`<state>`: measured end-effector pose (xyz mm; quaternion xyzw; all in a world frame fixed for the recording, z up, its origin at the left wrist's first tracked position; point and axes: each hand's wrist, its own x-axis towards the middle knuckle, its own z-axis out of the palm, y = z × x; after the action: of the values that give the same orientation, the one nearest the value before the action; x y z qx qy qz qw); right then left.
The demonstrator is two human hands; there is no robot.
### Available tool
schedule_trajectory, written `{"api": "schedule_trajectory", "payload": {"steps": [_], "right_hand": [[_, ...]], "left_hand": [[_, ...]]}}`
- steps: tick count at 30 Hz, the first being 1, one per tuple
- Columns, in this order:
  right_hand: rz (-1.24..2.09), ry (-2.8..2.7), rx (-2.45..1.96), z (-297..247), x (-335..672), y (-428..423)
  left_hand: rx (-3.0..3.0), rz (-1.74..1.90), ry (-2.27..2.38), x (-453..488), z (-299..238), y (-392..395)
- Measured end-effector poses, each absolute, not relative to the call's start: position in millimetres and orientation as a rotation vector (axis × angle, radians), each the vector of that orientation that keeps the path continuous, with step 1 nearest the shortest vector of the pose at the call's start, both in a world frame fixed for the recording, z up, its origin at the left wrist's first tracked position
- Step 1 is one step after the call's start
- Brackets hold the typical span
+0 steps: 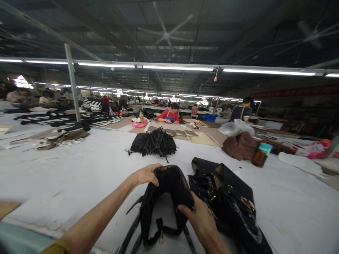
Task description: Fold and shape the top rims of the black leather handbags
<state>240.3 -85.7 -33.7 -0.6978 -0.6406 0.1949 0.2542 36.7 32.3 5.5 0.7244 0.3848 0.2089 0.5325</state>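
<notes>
A black handbag (169, 176) stands mouth up on the white table in front of me, its pale interior showing. My left hand (148, 175) grips the far left part of its rim, thumb inside and fingers outside. On the right side, my right hand (200, 215) holds the bag's edge with the thumb over the inner face. A strap with a small gold clasp (161, 237) crosses the near side of the opening. Dark handles hang toward me at the lower left. Close by on the right lie several finished-looking black handbags (233, 197) with gold fittings.
A heap of black strips (159, 141) lies beyond the bag. Farther right are a brown cloth bundle (240, 145), a clear plastic bag (235, 127) and a jar with a teal lid (261, 155). A person in red (171, 114) works across the table; a metal post (72, 83) rises at left.
</notes>
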Motion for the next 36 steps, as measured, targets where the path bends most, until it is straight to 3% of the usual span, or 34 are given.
{"api": "schedule_trajectory", "payload": {"steps": [8,14,25,30,36], "right_hand": [[1.269,-1.869,-1.382,-4.4,323.9,-67.6],[1.157,-1.883,-1.382,-24.6,313.8,-63.8],[1.053,-1.86,-1.464,-29.0,308.7,-65.7],[1.226,-1.877,-1.367,-20.4,313.0,-71.1],[1.358,-1.825,-1.24,-23.7,334.5,-64.0]], "left_hand": [[1.717,0.426,1.132,5.5,14.7,9.4],[2.014,0.357,1.454,6.3,23.6,-17.4],[2.507,0.229,1.382,65.4,52.3,-17.2],[2.654,0.218,1.125,79.5,29.7,-9.0],[2.637,0.256,1.149,76.4,16.5,-9.4]]}}
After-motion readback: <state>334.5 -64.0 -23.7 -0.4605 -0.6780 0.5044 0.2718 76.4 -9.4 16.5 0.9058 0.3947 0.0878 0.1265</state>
